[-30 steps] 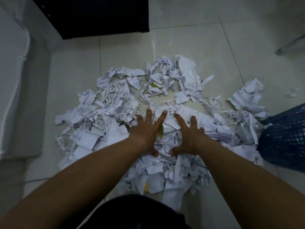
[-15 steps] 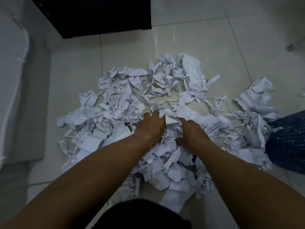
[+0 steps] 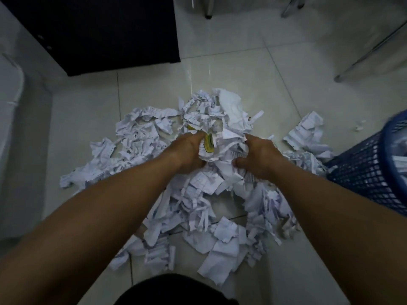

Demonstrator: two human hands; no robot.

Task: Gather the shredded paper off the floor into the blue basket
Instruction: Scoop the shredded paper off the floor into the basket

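Note:
A wide heap of white shredded paper (image 3: 136, 137) lies spread over the pale tiled floor. Between my two hands I hold a bundle of shreds (image 3: 222, 146) with a yellow scrap in it, lifted a little above the heap. My left hand (image 3: 187, 150) grips the bundle's left side with curled fingers. My right hand (image 3: 257, 155) grips its right side, thumb tucked under. The blue basket (image 3: 372, 170), a mesh bin, stands at the right edge with some paper inside.
A black cabinet (image 3: 105, 29) stands at the back left. A white panel (image 3: 11, 102) runs along the left edge. Metal chair legs (image 3: 363, 56) stand at the back right. A loose clump of paper (image 3: 308, 133) lies beside the basket.
My hands went from flat and spread on the heap to curled together around a bundle of shreds, which now rises off the floor. The view has tilted up, showing more of the basket.

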